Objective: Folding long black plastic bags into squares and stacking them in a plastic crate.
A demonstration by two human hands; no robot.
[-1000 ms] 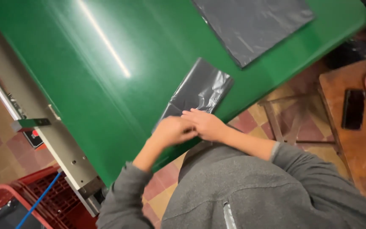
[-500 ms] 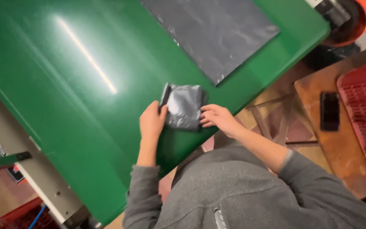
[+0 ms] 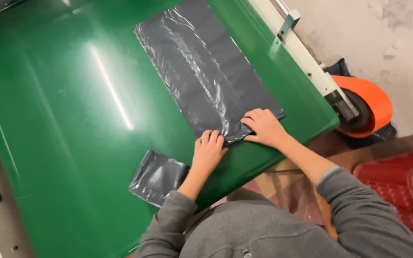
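Head view: both your hands are down on the near end of the flat grey bag (image 3: 206, 81), which lies spread out on the green table (image 3: 72, 119). Your left hand (image 3: 208, 153) rests palm down, fingers together and slightly curled, right on the bag's near corner. Your right hand (image 3: 265, 126) sits just beside it, palm down too, fingers (image 3: 250, 119) pressing the bag's near edge where the plastic bunches into a small fold between the two hands. Neither hand is wrapped around anything; both lie fairly flat on the plastic, and whether you're pinching the edge underneath I cannot tell.

The bag runs away from your hands, up the table, wrinkled and glossy. To the left of your left forearm, touching the sleeve side, lies a folded bag (image 3: 157, 177), a small dark square packet near the table's front edge.

Out past your right hand, beyond the table's end, there's a white rail (image 3: 307, 62) along the table's side, and an orange roll (image 3: 366, 105) just behind it. Under your right elbow sits a red crate (image 3: 397, 186) on the floor. Your grey sleeves fill the bottom of the view.
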